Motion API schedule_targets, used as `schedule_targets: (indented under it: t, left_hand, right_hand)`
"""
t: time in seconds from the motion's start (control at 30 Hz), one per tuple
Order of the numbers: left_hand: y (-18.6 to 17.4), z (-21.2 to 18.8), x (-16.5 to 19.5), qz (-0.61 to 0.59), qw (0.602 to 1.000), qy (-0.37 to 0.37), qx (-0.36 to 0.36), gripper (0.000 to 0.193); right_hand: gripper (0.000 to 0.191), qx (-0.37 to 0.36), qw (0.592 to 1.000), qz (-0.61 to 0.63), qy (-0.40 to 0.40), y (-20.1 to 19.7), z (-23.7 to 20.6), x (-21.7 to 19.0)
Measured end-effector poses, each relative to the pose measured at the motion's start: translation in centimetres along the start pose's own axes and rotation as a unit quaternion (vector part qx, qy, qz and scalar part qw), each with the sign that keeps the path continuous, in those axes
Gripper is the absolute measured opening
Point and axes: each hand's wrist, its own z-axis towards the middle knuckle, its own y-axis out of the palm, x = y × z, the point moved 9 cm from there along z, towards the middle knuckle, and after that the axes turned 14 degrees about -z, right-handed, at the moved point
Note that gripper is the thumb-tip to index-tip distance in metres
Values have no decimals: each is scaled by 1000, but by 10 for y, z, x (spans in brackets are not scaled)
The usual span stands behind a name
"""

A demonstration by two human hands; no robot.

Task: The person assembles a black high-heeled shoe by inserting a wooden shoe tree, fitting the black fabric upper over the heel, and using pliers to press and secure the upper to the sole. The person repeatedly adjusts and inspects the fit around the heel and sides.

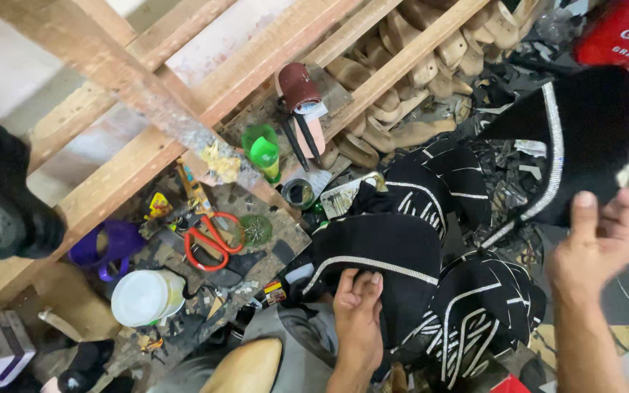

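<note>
The left hand presses its curled fingers onto a black fabric piece with a silver trim line, which lies on a pile of similar black pieces just off the right edge of the cluttered wooden workbench. The right hand is raised to the right, thumb on top, pinching the lower edge of another black trimmed piece held up in the air above the pile. On the workbench lie orange-handled scissors, a green bottle, a white tub and a maroon roll, with wooden shoe lasts stacked behind the slats.
</note>
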Motion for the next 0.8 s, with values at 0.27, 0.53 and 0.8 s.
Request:
schedule_targets:
  t: [0.27, 0.53, 0.8]
  left_hand:
    - [33, -96, 27, 39, 986, 127, -96, 68]
    - [44, -181, 65, -29, 967, 169, -190, 63]
    - [40, -282, 82, 180, 927, -31, -327, 22]
  right_hand:
    - [21, -163, 908, 366, 127, -123, -84, -147]
    - [17, -175, 930, 163, 280, -84, -276, -117]
    - [17, -244, 888, 326, 212, -119, -209, -157]
